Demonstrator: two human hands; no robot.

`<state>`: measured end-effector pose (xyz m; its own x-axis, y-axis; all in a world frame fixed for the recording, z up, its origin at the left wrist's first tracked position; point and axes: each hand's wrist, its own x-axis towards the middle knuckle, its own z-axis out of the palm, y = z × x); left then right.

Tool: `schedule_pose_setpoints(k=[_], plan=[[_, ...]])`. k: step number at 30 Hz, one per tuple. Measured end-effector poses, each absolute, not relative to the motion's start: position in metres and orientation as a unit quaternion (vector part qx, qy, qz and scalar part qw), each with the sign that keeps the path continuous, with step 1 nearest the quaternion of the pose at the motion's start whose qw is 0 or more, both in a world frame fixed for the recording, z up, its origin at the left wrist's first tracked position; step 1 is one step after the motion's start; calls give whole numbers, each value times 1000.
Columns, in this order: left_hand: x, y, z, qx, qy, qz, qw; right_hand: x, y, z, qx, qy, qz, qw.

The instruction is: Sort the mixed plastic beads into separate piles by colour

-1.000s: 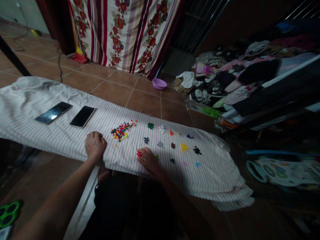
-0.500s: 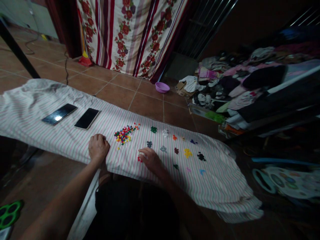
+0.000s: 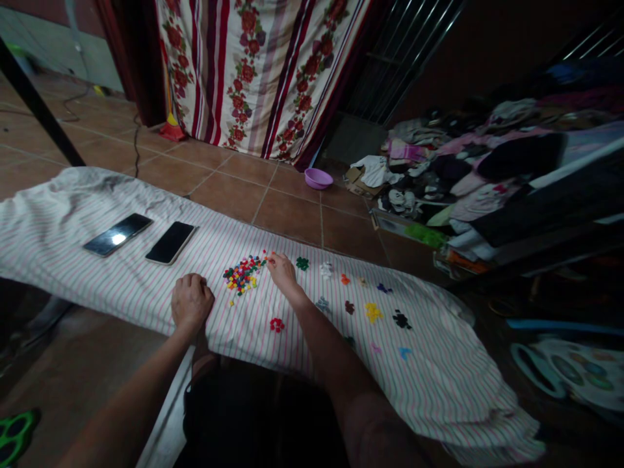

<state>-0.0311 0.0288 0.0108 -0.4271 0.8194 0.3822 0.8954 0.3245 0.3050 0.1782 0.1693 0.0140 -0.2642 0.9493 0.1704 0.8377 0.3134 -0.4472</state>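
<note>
On the striped cloth (image 3: pixel 195 296) lies a mixed pile of small coloured pieces (image 3: pixel 242 274). My right hand (image 3: pixel 281 270) is at the pile's upper right end, its fingers pinched together by some pieces; what they hold is too small to make out. My left hand (image 3: pixel 190 300) rests curled on the cloth, left of the pile. A red group (image 3: pixel 277 324) lies nearest me. Farther right are sorted groups, among them green (image 3: pixel 302 263), white (image 3: pixel 326 270), orange (image 3: pixel 345 279), yellow (image 3: pixel 373 312) and black (image 3: pixel 402 318).
Two phones, one (image 3: pixel 118 234) and another (image 3: pixel 171 242), lie on the cloth's left part. Beyond it on the tiled floor stand a purple basin (image 3: pixel 318 179) and a heap of clothes (image 3: pixel 458 162). A floral curtain (image 3: pixel 263 71) hangs behind.
My right hand has moved from the red group up to the far end of the mixed pile, uncovering the red pieces. My left hand stays in place, and the view has shifted slightly.
</note>
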Motion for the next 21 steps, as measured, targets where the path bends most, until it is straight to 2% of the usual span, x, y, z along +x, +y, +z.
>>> schedule_pose_setpoints(k=[10,16,21], plan=[[-29,27,14,-522,-812,-251,70,173,167,11,-595,-777,101,177],[-30,27,11,-530,-804,-257,81,204,162,15,-599,-746,118,265],[-31,26,10,-532,-808,-234,98,287,162,22,-632,-680,96,358]])
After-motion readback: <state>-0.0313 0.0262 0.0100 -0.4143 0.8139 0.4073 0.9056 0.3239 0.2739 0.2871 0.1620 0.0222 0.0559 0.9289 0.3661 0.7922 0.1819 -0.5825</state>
